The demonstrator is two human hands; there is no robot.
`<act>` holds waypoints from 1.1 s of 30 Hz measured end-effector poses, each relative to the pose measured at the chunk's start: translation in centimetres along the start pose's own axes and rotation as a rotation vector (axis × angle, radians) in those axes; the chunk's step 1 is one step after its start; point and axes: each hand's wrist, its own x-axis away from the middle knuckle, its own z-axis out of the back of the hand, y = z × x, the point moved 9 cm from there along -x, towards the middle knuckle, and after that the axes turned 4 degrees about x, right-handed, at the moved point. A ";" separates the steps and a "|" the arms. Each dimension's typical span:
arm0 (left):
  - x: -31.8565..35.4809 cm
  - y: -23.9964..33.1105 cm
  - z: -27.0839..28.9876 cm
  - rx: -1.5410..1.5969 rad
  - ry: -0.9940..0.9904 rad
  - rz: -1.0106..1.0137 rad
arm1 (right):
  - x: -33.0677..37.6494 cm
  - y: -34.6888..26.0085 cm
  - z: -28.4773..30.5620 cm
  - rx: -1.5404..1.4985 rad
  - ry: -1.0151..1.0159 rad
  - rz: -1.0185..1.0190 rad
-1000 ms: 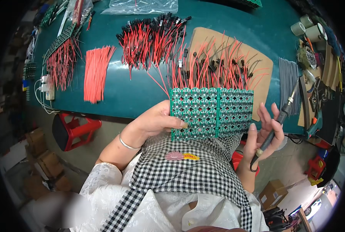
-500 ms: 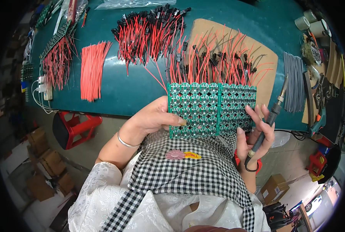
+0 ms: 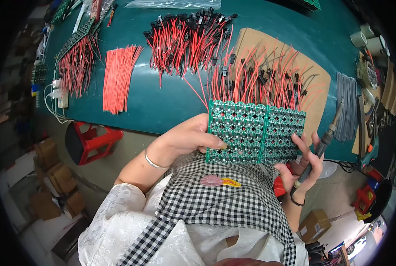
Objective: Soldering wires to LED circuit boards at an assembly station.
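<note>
A green circuit board panel [image 3: 237, 133], made of many small repeated boards, is held over the table's near edge in front of my apron. My left hand [image 3: 193, 135] grips its left end, the thumb lying on top and the other fingers hidden underneath. Red and black wires [image 3: 255, 82] fan out from the panel's far side, some ending in black connectors. In my right hand [image 3: 306, 166] is a soldering iron [image 3: 325, 141], tilted with its tip up and away from the panel. Fingertips of that hand reach the panel's right end.
Brown cardboard [image 3: 315, 95] lies under the wires on the green table [image 3: 153, 99]. Behind are a heap of connector leads [image 3: 184, 42], a red wire bundle [image 3: 119, 80] and, at right, grey wires [image 3: 346, 106]. A wired panel [image 3: 80, 48] lies far left; a red stool [image 3: 91, 142] stands below.
The whole view has shifted, so table, panel and hands appear farther right and mostly a little lower. Both hands keep their holds on the panel and the soldering iron.
</note>
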 end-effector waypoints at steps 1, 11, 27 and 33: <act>0.0 0.0 0.0 0.003 -0.005 0.000 | -0.2 -0.1 0.0 0.043 -0.010 -0.002; 0.0 -0.5 0.5 0.020 -0.016 0.046 | -0.7 -0.8 0.0 0.113 -0.038 0.025; -0.3 -2.7 2.2 0.344 -0.041 0.036 | -1.7 -1.5 0.1 0.119 -0.055 0.074; -0.4 -2.8 2.0 0.340 -0.032 0.055 | -1.5 -1.5 0.1 0.101 -0.068 0.078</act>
